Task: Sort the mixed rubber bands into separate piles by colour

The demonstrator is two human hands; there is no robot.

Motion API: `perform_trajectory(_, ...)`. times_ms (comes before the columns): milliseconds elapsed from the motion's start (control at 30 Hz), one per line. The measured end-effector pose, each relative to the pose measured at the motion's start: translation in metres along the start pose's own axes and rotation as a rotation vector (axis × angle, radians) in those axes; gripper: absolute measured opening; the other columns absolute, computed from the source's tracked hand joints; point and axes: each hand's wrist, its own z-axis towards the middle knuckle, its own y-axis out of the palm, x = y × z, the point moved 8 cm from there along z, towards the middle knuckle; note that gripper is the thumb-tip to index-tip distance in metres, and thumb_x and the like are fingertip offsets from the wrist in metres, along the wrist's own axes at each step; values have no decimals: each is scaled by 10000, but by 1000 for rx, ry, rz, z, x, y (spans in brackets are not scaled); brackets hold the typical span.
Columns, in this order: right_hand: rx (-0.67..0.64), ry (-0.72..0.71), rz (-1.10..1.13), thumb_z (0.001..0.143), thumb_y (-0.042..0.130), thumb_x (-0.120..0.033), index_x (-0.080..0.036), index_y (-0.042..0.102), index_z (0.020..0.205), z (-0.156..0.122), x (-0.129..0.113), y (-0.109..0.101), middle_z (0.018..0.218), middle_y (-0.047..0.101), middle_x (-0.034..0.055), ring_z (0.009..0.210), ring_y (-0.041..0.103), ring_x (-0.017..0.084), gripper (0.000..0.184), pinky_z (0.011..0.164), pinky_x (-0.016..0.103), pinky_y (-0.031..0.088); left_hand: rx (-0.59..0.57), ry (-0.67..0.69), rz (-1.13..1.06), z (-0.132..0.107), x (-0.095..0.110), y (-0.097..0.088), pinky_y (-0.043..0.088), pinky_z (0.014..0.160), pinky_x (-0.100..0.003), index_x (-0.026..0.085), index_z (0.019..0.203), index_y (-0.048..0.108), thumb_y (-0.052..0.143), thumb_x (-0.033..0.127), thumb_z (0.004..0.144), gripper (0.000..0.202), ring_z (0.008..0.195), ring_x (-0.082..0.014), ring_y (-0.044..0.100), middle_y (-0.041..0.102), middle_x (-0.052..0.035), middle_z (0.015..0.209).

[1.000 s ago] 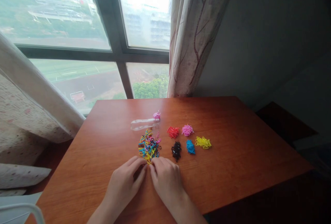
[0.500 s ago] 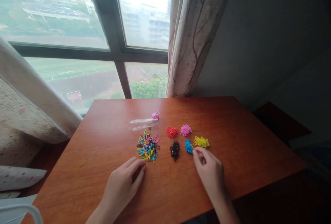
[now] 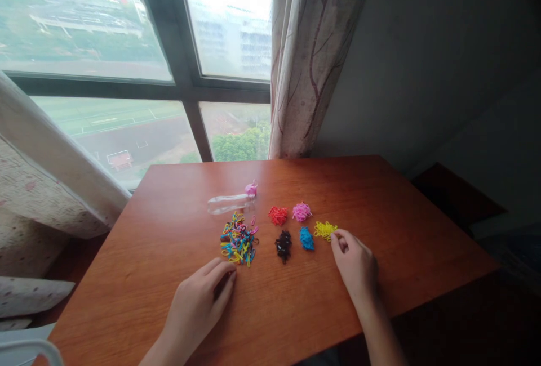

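Note:
At the lower edge of a mixed heap of coloured small rubber bands (image 3: 239, 240) rests my left hand (image 3: 207, 287), fingers curled and thumb close to them. Whether anything is between those fingertips is hidden. My right hand (image 3: 353, 256) pinches at the right edge of a yellow rubber band pile (image 3: 325, 231); its fingertips touch or nearly touch the bands, and what they hold cannot be made out. Left of it lie a blue pile (image 3: 306, 239) and a black pile (image 3: 283, 246). Behind these are a red pile (image 3: 278, 215) and a pink pile (image 3: 301, 211).
A clear, slim container with a pink top (image 3: 251, 188) lies on its side behind the mixed heap. The brown wooden table (image 3: 127, 276) stands against a window, with curtains (image 3: 302, 73) at both sides. A white curved bar (image 3: 31, 346) shows at lower left.
My right hand has moved right, from the blue pile to the yellow pile; a yellow band showed at its fingertips before. My left hand stays put. The view has shifted slightly.

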Motion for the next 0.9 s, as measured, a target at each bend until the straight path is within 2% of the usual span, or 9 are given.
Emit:
perform_trajectory(333,53,3,-76,952,442,-436,-219,710,947,0,-6,-5,728,709,24,621,621,176,345,553,261,335,-7,-4,5,0,1,1,483,630,-220,256,919,621,462,284,947,164,718,-135,672,686,17,842)
perform_trajectory(533,52,-36,30,944,484,-457,-214,709,912,-6,-22,-10,705,701,25,606,633,180,332,565,262,373,-20,-17,10,0,2,0,487,638,-215,257,920,632,460,280,945,175,735,-138,679,694,12,849)
perform_trajectory(700,-98,-158,230,989,437,-404,-210,684,890,-29,-68,2,774,702,50,631,636,168,329,620,255,417,-23,-23,33,2,5,-1,488,644,-221,261,922,637,464,278,944,175,753,-142,687,706,12,875)
perform_trajectory(900,-284,-341,336,986,424,-235,-222,614,814,-69,-132,26,693,626,2,635,594,150,257,623,246,361,-71,-59,102,3,8,3,471,630,-228,262,927,630,478,294,940,157,772,-153,687,703,8,898)
